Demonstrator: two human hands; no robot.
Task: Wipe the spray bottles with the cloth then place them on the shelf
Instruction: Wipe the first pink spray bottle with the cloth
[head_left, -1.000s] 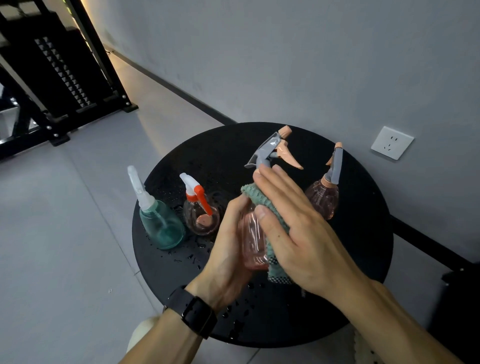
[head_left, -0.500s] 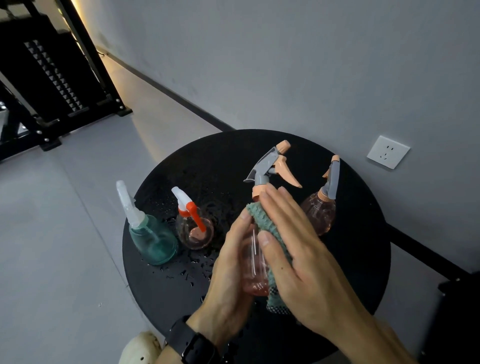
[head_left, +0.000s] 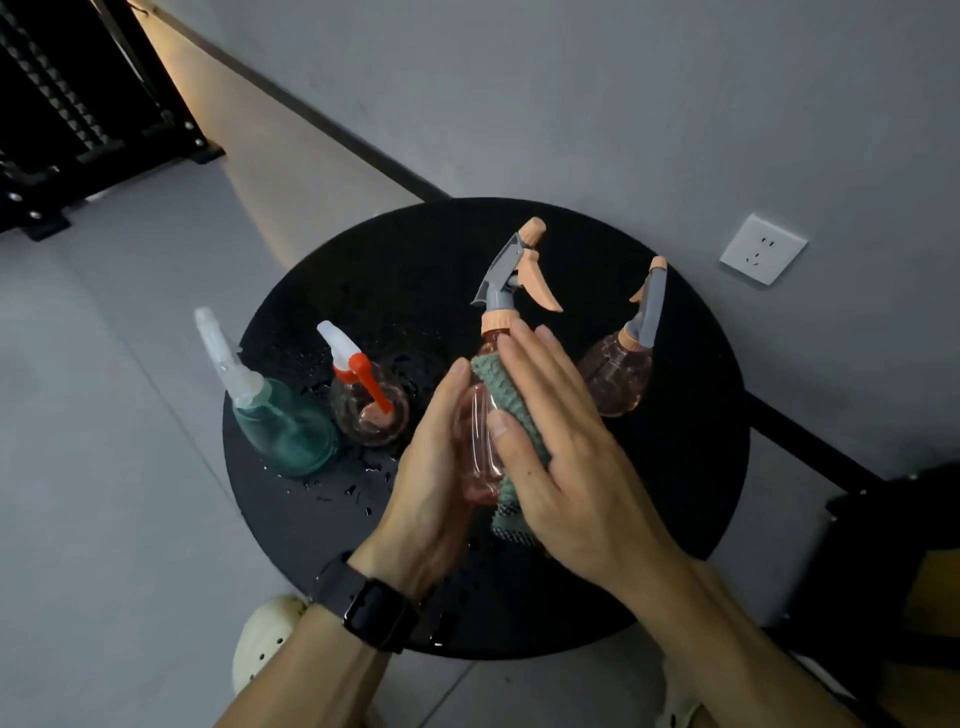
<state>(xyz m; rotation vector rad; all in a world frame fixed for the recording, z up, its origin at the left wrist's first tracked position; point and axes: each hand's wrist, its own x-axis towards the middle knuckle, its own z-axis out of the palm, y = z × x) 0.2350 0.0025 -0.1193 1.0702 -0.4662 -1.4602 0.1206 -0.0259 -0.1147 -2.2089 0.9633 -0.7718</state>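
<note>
The left hand (head_left: 434, 480) grips the pink bottle (head_left: 480, 415) from its left side, fingers curled round the clear body, holding it upright above the round black desk (head_left: 691, 467). The right hand (head_left: 566, 467) lies with straight fingers on the green cloth (head_left: 501, 387), pressing it flat against the bottle's right side; the cloth's lower end hangs below the palm. Above the grip rises the bottle's grey and orange sprayer. Right of the grip a second pink bottle (head_left: 618, 376) stands on the desk, apart from the hands. Left of the grip stand a red-trigger bottle (head_left: 371, 410) and, further out, a teal bottle (head_left: 283, 431), with water drops scattered about them.
</note>
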